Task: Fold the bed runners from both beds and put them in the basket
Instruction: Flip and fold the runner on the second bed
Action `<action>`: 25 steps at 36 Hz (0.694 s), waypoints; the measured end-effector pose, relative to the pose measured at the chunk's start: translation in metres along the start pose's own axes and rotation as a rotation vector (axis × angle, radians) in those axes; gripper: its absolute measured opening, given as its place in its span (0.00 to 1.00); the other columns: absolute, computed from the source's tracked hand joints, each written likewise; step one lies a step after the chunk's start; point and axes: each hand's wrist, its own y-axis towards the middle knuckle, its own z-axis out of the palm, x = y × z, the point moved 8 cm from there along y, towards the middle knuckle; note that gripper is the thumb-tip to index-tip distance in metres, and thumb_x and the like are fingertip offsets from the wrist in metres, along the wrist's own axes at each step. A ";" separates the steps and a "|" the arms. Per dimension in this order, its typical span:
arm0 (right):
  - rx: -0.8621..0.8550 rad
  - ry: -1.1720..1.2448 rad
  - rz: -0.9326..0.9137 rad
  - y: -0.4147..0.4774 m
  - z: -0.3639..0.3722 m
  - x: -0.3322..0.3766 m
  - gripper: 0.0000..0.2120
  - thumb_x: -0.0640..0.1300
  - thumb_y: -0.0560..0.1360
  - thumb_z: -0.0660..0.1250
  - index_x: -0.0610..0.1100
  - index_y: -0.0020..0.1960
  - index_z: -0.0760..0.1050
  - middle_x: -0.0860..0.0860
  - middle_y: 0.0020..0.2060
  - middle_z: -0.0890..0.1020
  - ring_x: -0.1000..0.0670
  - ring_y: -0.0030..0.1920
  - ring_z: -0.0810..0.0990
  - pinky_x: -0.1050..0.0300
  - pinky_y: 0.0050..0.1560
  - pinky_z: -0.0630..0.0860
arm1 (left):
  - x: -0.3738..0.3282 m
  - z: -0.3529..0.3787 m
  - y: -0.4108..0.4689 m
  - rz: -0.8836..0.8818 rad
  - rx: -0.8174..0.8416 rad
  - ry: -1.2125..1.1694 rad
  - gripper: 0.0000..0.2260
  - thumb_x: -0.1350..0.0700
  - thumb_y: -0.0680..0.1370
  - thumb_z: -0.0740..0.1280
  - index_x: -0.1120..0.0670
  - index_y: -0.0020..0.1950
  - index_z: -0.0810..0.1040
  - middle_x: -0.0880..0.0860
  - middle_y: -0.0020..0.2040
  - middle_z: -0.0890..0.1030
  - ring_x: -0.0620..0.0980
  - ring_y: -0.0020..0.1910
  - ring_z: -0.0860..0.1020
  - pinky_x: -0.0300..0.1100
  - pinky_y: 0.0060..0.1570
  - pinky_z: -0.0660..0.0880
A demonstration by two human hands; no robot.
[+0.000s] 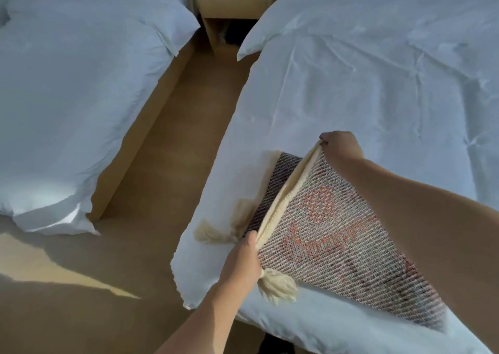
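Note:
A woven bed runner [337, 235], dark and cream with red patterning, a cream border and tassels, lies folded over on the right bed [378, 83] near its foot. My left hand [243, 256] pinches the near end of the cream folded edge, just above a tassel [278, 286]. My right hand [341, 144] grips the far end of the same edge and holds it lifted off the duvet. A lower layer of the runner shows beneath, with more tassels at the bed's left side. No basket is in view.
The left bed [67, 97] has a white duvet and pillows and no runner on it. A tan carpeted aisle [167, 151] runs between the beds. A wooden nightstand [232, 0] stands at the far end of the aisle.

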 end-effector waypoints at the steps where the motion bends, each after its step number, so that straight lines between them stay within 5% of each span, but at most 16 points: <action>1: 0.004 -0.019 -0.002 0.007 0.013 0.005 0.12 0.32 0.74 0.56 0.36 0.48 0.79 0.40 0.42 0.80 0.41 0.41 0.78 0.53 0.37 0.72 | 0.010 0.002 0.010 -0.003 0.017 0.003 0.16 0.64 0.79 0.59 0.54 0.66 0.65 0.54 0.58 0.77 0.51 0.51 0.76 0.39 0.42 0.71; 10: 0.038 -0.196 0.003 0.059 0.105 0.034 0.11 0.28 0.72 0.56 0.37 0.43 0.75 0.44 0.35 0.73 0.44 0.37 0.72 0.59 0.27 0.58 | 0.072 0.028 0.076 -0.012 0.076 -0.006 0.21 0.63 0.81 0.55 0.55 0.74 0.58 0.56 0.62 0.75 0.53 0.57 0.75 0.43 0.52 0.73; 15: 0.054 -0.277 -0.005 0.080 0.142 0.037 0.14 0.26 0.72 0.55 0.37 0.48 0.77 0.43 0.40 0.76 0.44 0.40 0.72 0.56 0.40 0.67 | 0.087 0.045 0.100 -0.024 0.103 -0.022 0.21 0.62 0.80 0.55 0.56 0.73 0.59 0.56 0.62 0.76 0.53 0.56 0.76 0.42 0.50 0.74; 22: 0.121 -0.402 -0.026 0.095 0.181 0.036 0.14 0.26 0.73 0.57 0.37 0.53 0.75 0.40 0.50 0.79 0.41 0.51 0.78 0.54 0.44 0.70 | 0.097 0.064 0.121 -0.052 0.126 -0.014 0.27 0.62 0.79 0.57 0.54 0.76 0.52 0.55 0.66 0.73 0.53 0.58 0.76 0.44 0.52 0.75; 25: 0.134 -0.310 -0.079 0.091 0.195 0.034 0.13 0.30 0.76 0.56 0.37 0.58 0.70 0.41 0.51 0.77 0.39 0.53 0.77 0.52 0.43 0.69 | 0.092 0.060 0.125 0.015 0.003 0.059 0.31 0.64 0.74 0.64 0.56 0.74 0.56 0.55 0.65 0.71 0.54 0.59 0.73 0.45 0.55 0.75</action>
